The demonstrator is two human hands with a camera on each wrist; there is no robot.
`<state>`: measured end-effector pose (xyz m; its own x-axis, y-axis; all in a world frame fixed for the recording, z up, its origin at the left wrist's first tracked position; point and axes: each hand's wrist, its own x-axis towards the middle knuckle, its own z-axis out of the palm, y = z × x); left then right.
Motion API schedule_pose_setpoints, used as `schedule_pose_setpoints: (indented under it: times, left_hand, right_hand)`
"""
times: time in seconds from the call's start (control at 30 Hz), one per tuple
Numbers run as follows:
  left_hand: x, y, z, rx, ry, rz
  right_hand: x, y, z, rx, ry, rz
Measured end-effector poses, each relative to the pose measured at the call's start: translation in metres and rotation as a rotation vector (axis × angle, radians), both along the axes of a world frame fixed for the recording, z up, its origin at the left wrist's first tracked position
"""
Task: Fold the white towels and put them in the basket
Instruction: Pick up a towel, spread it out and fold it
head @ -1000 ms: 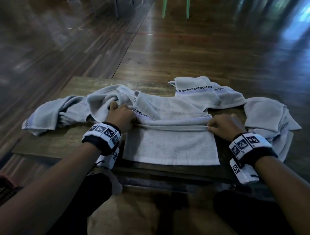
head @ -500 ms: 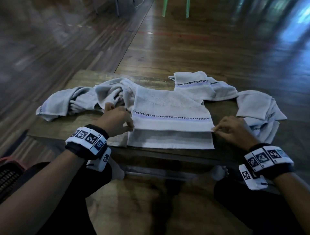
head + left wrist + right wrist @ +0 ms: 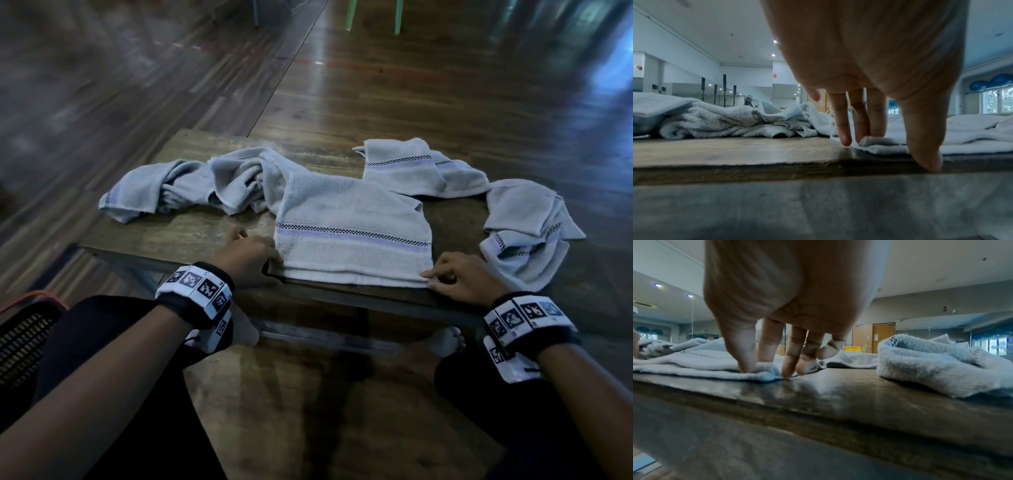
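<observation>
A white towel (image 3: pixel 352 226) with a lilac stripe lies folded at the near edge of the low wooden table (image 3: pixel 191 236). My left hand (image 3: pixel 274 269) holds its near left corner. In the left wrist view the fingertips (image 3: pixel 873 133) sit on that corner and the thumb (image 3: pixel 927 160) touches the table edge. My right hand (image 3: pixel 430 279) pinches the near right corner; the right wrist view shows the towel (image 3: pixel 694 365) bunched between its thumb and forefinger. Part of a dark mesh basket (image 3: pixel 20 342) with an orange rim shows on the floor at my left.
A crumpled towel (image 3: pixel 178 185) lies on the table's left, another towel (image 3: pixel 404 168) at the back, and a third (image 3: pixel 527 236) hangs over the right end. My bare feet (image 3: pixel 445 342) rest under the table. Green chair legs (image 3: pixel 349 17) stand far off.
Both hands have drawn the towel's upper layer toward me, from the middle fold line down to the near edge, so the striped end now covers the lower half.
</observation>
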<state>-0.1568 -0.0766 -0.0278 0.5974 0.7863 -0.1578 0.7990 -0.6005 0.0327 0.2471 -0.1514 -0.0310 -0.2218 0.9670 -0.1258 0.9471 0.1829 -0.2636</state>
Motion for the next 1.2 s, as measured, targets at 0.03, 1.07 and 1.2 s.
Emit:
schedule_pose_setpoints:
  times: [0.03, 1.07, 1.2]
  left_hand:
    - [0.0, -0.002, 0.0, -0.005, 0.022, 0.0]
    - [0.001, 0.0, 0.065, 0.29, -0.384, 0.046]
    - [-0.006, -0.008, 0.103, 0.369, -0.511, 0.061]
  right_hand:
    - [0.0, -0.003, 0.0, -0.009, 0.001, -0.006]
    - [-0.028, -0.04, 0.068, 0.416, 0.472, -0.218]
    - [-0.018, -0.04, 0.097, 0.475, 0.598, -0.215]
